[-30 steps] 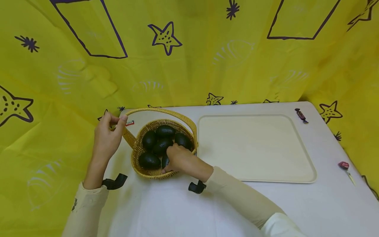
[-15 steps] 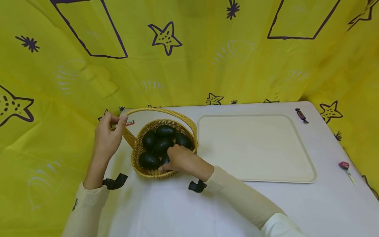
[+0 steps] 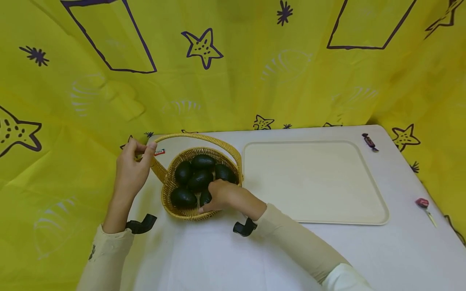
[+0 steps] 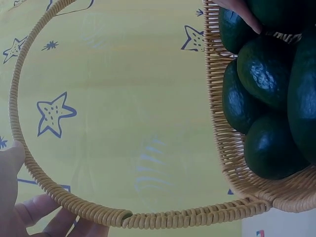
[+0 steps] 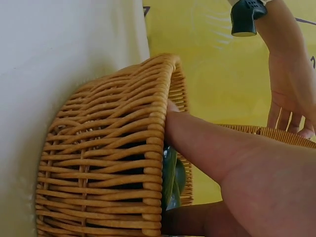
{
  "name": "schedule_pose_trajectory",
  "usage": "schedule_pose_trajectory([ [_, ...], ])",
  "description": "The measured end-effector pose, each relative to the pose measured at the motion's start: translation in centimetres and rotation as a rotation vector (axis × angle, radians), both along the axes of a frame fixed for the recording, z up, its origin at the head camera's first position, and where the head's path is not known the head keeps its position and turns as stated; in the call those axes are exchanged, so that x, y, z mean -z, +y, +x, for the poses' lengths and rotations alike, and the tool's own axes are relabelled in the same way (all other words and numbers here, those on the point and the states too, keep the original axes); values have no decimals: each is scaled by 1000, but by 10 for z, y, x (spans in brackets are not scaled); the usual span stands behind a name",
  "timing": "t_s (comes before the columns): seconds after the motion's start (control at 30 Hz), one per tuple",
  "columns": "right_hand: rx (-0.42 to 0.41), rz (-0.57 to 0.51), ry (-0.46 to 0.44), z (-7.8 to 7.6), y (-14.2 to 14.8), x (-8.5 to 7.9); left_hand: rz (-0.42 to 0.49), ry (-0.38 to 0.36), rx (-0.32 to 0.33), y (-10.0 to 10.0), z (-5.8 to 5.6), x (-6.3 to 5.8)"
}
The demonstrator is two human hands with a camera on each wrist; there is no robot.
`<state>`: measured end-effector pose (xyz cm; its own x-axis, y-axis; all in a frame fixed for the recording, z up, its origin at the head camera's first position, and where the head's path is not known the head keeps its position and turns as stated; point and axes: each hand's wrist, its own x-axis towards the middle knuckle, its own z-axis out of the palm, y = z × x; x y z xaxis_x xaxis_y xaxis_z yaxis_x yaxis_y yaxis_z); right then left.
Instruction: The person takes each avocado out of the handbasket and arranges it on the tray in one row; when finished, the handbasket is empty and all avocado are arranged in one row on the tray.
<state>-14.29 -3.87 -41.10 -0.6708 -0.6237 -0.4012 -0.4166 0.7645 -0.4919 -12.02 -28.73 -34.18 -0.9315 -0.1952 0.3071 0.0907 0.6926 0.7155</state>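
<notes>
A wicker basket (image 3: 200, 217) with a tall handle (image 3: 218, 140) stands on the table, holding several dark green avocados (image 3: 183, 197). My left hand (image 3: 132, 171) grips the handle at its left side, thumb and fingers around it, as the left wrist view also shows (image 4: 42, 212). My right hand (image 3: 227, 196) reaches over the basket's front right rim and holds an avocado (image 3: 205, 197) between thumb and fingers. Part of that avocado is hidden under the hand. In the right wrist view the basket wall (image 5: 108, 158) hides the fingertips.
Right of the basket, close to it, lies a cream tray (image 3: 313, 182). A wrapped candy (image 3: 370, 142) and a lollipop (image 3: 423, 203) lie farther right. A small red-and-white wrapper (image 3: 159, 152) is behind the handle. Yellow patterned cloth (image 3: 233, 89) hangs behind the table.
My right hand has shifted slightly to the right, and a little more of the avocado under it shows. The left hand and the basket stay in place.
</notes>
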Motion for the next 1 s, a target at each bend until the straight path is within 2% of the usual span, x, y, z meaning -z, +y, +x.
schedule_pose_trajectory([
  [0.37,-15,27,-31,-6,2,-1,-3,-2,2,-2,0,2],
  [0.63,33,-14,-38,-7,1,-1,-3,4,3,-2,0,2],
  [1.0,38,-28,7,-4,1,1,9,18,17,-2,-2,2],
])
